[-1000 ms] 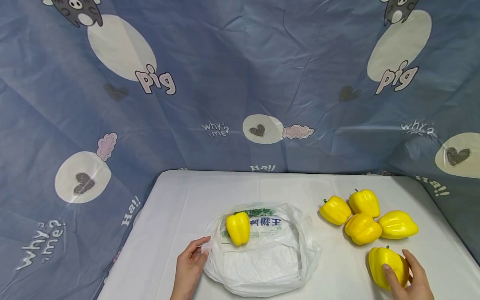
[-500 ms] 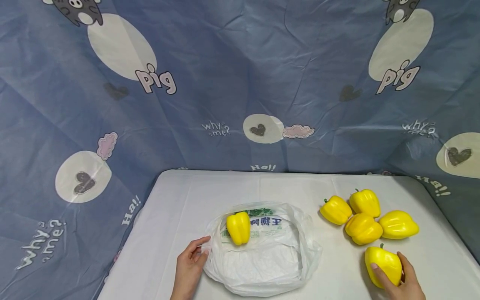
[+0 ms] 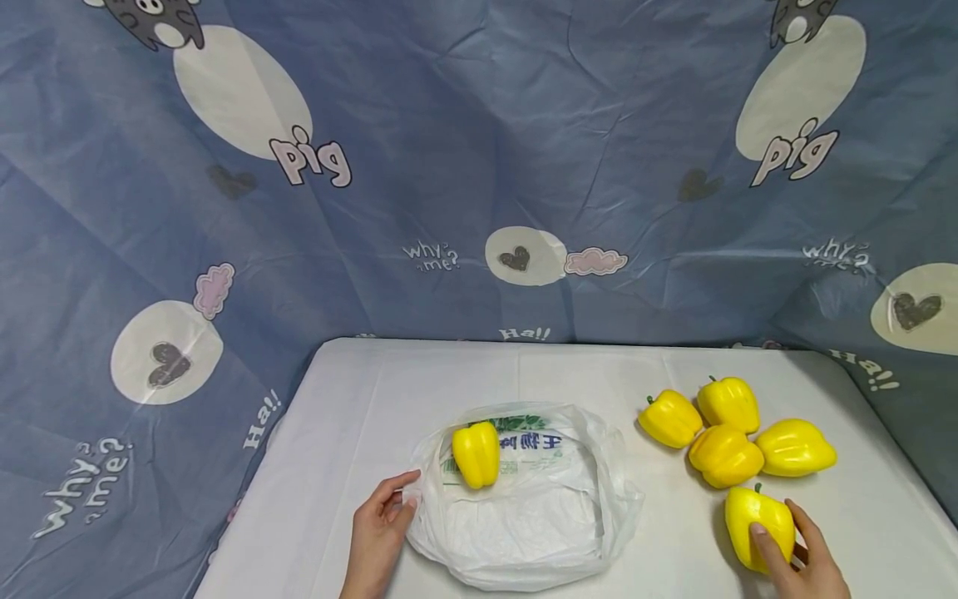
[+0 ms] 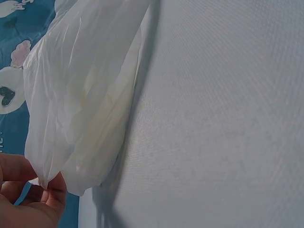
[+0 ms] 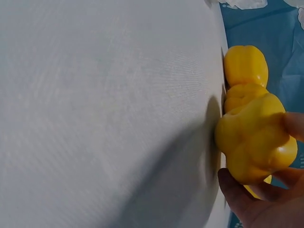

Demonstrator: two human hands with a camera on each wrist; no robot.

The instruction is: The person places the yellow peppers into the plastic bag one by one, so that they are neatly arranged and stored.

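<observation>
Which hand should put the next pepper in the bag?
Probably the right hand: it already grips a pepper beside the bag. The left hand holds the bag's edge, keeping it open.

A white-covered desk (image 3: 449, 374) is set against a creased blue cartoon backdrop cloth (image 3: 464, 141), which is printed with pale ovals, hearts, pigs and words. Even, soft light is cast throughout.
</observation>
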